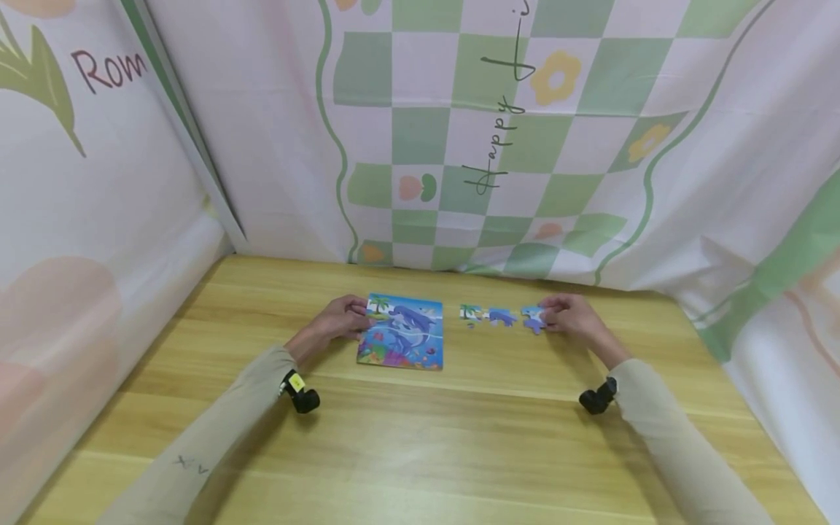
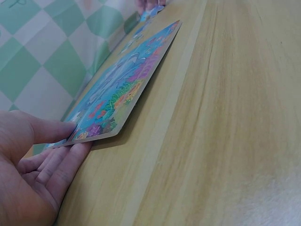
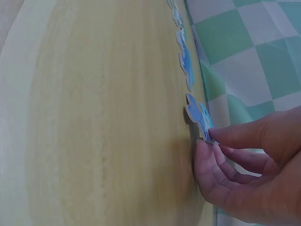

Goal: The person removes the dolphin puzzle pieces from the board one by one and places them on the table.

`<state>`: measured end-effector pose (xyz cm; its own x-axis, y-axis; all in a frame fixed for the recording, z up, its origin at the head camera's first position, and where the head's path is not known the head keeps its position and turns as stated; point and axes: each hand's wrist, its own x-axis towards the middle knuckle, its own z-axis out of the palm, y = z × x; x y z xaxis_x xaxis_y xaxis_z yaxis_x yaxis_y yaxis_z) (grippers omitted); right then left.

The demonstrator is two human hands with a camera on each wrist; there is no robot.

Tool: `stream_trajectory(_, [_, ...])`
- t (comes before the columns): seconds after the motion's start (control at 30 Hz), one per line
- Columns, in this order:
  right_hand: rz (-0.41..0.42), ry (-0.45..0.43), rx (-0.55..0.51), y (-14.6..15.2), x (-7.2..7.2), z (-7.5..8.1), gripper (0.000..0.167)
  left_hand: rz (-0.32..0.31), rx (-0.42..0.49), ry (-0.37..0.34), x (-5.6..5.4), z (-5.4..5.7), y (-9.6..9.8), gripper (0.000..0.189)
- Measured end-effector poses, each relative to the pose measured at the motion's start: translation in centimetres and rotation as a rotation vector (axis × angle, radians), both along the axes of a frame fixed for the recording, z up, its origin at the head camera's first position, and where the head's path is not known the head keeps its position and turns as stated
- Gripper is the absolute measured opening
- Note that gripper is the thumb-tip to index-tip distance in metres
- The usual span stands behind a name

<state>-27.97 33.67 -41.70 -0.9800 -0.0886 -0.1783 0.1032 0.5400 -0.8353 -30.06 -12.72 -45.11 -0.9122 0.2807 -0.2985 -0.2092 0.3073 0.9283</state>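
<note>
My left hand [image 1: 337, 319] pinches the left edge of a square dolphin picture board [image 1: 410, 350], thumb on top and fingers underneath. In the left wrist view the board [image 2: 113, 87] is tilted, its near edge casting a shadow on the table. Over on the right, my right hand [image 1: 572, 318] pinches a blue and white jigsaw puzzle piece [image 1: 533, 319] between thumb and fingers. This piece [image 3: 197, 113] is partly covered by the fingertips in the right wrist view. Between board and right hand lie two more puzzle pieces, one with a palm tree [image 1: 469, 313] and one with a dolphin [image 1: 502, 316].
The wooden table [image 1: 420, 437] stretches in front of both arms. Behind the pieces hangs a checked green and white cloth [image 1: 485, 146], close to the table's back edge. Another printed cloth [image 1: 98, 219] borders the left side.
</note>
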Motion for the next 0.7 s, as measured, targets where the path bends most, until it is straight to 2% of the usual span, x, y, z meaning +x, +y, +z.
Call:
stream_trajectory(0.17, [0.005, 0.007, 0.049, -0.2, 0.0, -0.2, 0.043, -0.006, 0.0, -0.003, 0.0, 0.1, -0.1, 0.057])
stream_trajectory(0.37, [0.017, 0.076, 0.121, -0.5, 0.1, -0.5, 0.038, -0.01, 0.003, 0.003, 0.0, 0.2, 0.0, 0.056])
stream_trajectory(0.53, [0.02, 0.124, 0.143, -0.9, 0.3, -0.8, 0.032, -0.011, 0.002, 0.0, 0.0, 0.1, -0.1, 0.057])
stream_trajectory(0.7, [0.01, 0.123, 0.15, -1.3, 0.5, -1.0, 0.031, -0.014, 0.011, -0.008, -0.1, -0.2, -0.1, 0.057])
